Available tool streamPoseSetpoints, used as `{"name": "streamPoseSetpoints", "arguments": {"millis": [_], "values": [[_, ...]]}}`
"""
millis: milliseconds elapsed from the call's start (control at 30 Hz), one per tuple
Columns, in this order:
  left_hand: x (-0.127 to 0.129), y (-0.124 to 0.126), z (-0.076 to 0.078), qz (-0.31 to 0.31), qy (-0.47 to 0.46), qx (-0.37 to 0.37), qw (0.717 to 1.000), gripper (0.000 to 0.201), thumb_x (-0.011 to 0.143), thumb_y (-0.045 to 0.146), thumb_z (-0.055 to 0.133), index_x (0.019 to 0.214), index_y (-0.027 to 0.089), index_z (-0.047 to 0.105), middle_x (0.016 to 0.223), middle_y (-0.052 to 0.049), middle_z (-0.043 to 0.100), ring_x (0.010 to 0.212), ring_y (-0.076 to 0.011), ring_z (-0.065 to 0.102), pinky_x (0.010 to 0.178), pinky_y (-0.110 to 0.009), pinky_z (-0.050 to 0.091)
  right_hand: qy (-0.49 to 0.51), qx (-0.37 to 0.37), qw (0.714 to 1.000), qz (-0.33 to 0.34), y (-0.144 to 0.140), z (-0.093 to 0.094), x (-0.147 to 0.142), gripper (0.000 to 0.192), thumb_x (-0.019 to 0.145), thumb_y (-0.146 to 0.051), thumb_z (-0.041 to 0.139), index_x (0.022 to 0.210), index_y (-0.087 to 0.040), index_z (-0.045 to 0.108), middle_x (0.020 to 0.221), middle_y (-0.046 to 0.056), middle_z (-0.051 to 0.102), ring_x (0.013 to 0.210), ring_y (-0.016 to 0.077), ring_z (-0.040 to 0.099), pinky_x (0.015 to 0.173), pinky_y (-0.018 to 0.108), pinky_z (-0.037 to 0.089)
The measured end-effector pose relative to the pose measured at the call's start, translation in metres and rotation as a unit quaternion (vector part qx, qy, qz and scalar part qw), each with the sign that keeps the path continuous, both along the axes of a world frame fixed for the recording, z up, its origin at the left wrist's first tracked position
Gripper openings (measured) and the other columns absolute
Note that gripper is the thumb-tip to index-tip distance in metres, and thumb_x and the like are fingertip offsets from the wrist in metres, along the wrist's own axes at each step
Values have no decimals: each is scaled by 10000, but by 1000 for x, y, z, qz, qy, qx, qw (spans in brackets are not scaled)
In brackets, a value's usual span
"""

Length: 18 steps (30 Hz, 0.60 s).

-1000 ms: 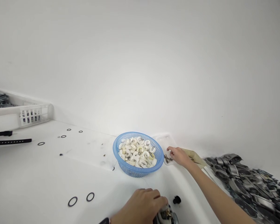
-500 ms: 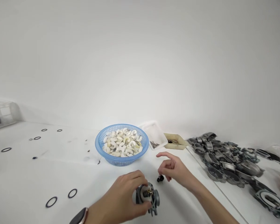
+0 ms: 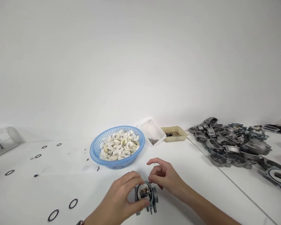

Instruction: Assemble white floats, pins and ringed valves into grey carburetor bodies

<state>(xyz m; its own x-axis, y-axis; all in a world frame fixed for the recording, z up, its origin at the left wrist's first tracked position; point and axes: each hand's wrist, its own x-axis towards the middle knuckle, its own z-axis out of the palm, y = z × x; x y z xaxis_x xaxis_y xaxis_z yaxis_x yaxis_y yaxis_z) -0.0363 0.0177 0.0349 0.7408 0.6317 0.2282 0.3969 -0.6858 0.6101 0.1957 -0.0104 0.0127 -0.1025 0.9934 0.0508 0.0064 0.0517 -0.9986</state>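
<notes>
Head view: your left hand [image 3: 120, 195] pinches the metal body [image 3: 147, 193]; at its one o'clock, your right hand [image 3: 165, 177] curls close, whether pinching anything, cannot tell.

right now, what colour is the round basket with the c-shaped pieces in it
The basket is blue, its rim included; the head view shows it best.
</notes>
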Motion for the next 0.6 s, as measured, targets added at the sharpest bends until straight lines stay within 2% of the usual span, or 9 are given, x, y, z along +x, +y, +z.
{"name": "streamPoseSetpoints", "arguments": {"millis": [233, 600], "values": [[0, -2, -2, 5, 7, 24, 1000, 141, 950, 322, 721, 1050, 262, 643, 1100, -18, 671, 971, -209, 657, 867, -311, 517, 24, -5, 1000, 4, -1, 4, -2, 458, 781, -294, 828, 1191, -212, 642, 719, -30, 702, 598, 128, 504, 481, 223, 400], [3, -2, -3, 8, -3, -3, 1000, 144, 947, 326, 727, 1048, 273, 638, 1082, -3, 666, 953, -199, 646, 846, -295, 502, 0, 9, 1000, 28, 1, 7, 7, 506, 800, -275, 813, 1260, -226, 610, 727, -32, 705, 627, 135, 539, 510, 230, 383]]}}
